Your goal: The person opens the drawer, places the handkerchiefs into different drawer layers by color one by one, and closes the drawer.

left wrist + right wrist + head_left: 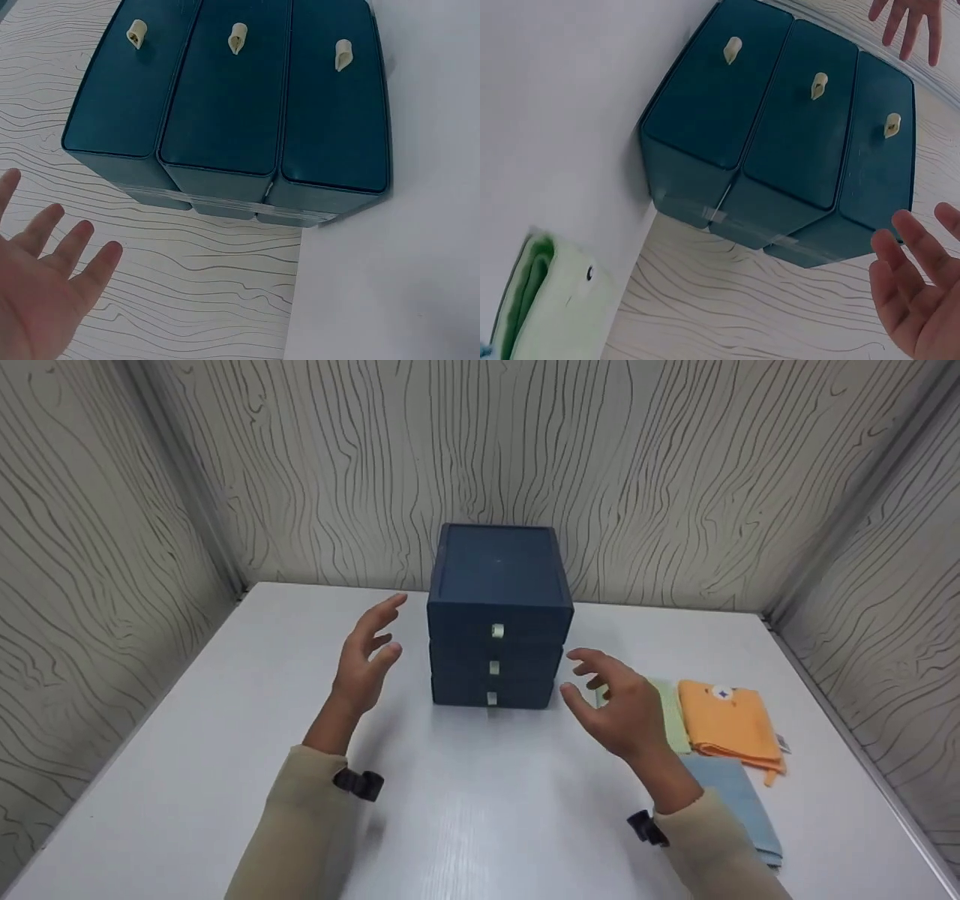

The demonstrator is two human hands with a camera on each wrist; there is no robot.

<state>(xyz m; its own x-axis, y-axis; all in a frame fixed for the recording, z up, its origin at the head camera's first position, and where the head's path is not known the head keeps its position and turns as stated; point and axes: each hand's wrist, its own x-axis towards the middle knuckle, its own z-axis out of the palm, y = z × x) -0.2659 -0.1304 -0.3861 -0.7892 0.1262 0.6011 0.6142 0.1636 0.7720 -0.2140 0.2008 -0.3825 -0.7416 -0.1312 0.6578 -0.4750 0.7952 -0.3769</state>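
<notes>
A dark blue cabinet of three stacked drawers [501,562] stands on the white table, each drawer front bearing a small pale pull tab. All three drawers are closed. To the cabinet's left, my left hand [362,667] hovers with fingers spread and nothing in it; the left wrist view also shows this hand [45,292] apart from the cabinet. My right hand [622,705] is raised at the cabinet's right front, fingers loosely bent, holding nothing. In the right wrist view, its fingertips [904,225] appear near the cabinet's side; whether they touch, I cannot tell.
Folded cloths lie on the right of the white table [480,810]: a light green one [673,718] partly behind my right hand, an orange one [727,724] with a round white patch, and a blue one [739,802] partly under the right forearm. Wood-grain panels [337,472] enclose the table.
</notes>
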